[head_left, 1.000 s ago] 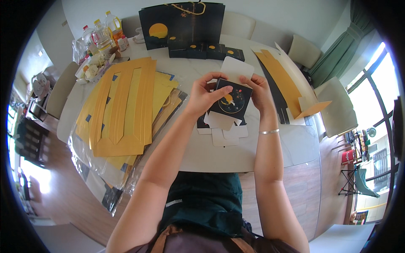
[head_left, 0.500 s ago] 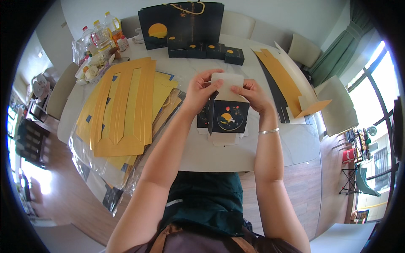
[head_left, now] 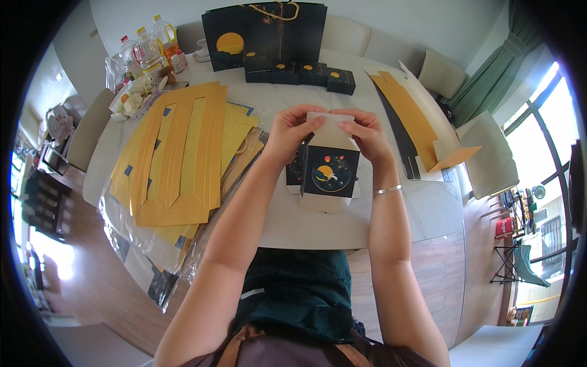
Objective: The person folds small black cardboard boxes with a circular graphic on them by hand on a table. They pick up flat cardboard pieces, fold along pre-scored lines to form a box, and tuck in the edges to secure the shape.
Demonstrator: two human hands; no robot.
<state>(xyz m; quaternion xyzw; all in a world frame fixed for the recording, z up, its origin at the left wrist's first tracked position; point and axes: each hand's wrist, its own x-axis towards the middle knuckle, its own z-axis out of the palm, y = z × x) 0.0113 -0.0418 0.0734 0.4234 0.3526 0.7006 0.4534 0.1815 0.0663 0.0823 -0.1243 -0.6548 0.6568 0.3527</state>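
A small black folding carton (head_left: 332, 170), printed with a yellow moon and red lanterns, is held over the near middle of the table. From its far end a white flap (head_left: 330, 136) extends, its tip bent over in a narrow strip. My left hand (head_left: 291, 131) pinches the flap's left side, thumb on the near face. On the right side my right hand (head_left: 365, 136) pinches the same flap, a silver bangle on that wrist. Another white flap (head_left: 326, 204) sticks out at the carton's near end. Flat dark printed card (head_left: 294, 173) lies partly hidden beneath.
Gold card inserts (head_left: 211, 153) on plastic wrap cover the table's left. Several finished black boxes (head_left: 313, 73) stand before a large black gift bag (head_left: 269, 37) at the back. Gold and white card (head_left: 406, 110) lies right. Oil bottles (head_left: 147, 52) stand back left.
The upper flap's tip has bent over into a narrow strip. My right hand has moved up and inward, bringing the fingers closer together. The carton has tilted slightly.
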